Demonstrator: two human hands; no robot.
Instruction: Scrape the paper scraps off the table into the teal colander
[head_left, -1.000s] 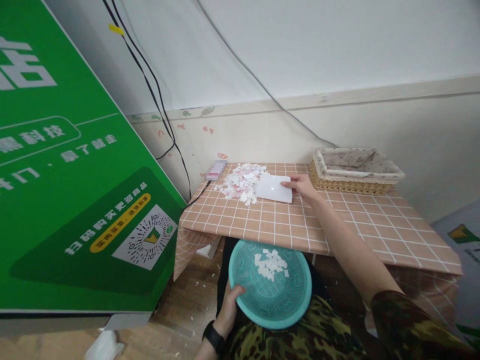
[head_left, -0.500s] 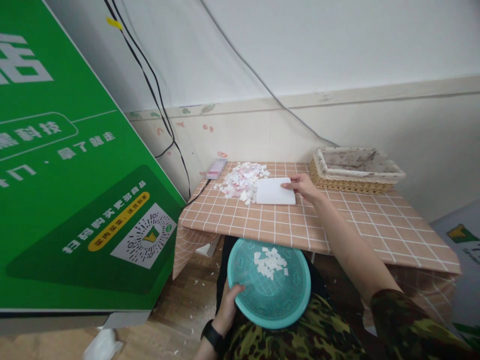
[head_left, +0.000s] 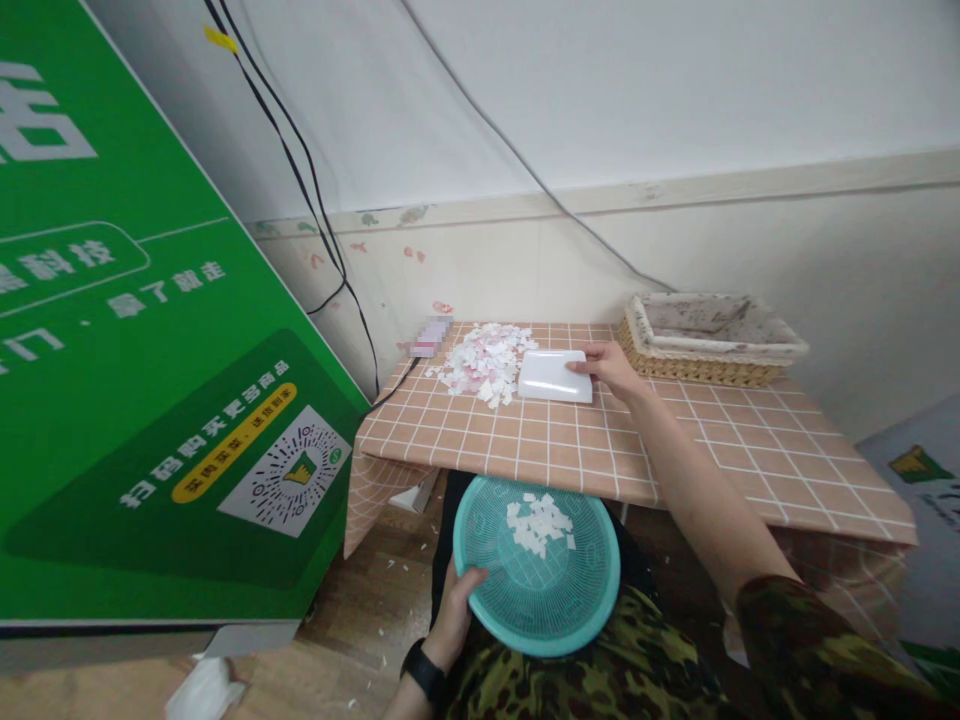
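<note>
My left hand (head_left: 458, 607) grips the rim of a round teal basket (head_left: 537, 563) held below the table's front edge; a small heap of white paper scraps lies inside it. My right hand (head_left: 609, 368) reaches across the pink checked table (head_left: 600, 440) and holds the right edge of a white flat card (head_left: 553, 376). The card lies against a pile of white and pink paper scraps (head_left: 484, 362) at the back of the table.
A wicker tray with cloth lining (head_left: 709, 340) stands at the table's back right. A large green sign board (head_left: 150, 350) leans on the left. Black cables (head_left: 322, 230) hang down the wall to a small pink object (head_left: 429, 336). Scraps litter the wooden floor.
The white card has shifted slightly beside the scrap pile under my right hand. My left hand still holds the basket in the same place.
</note>
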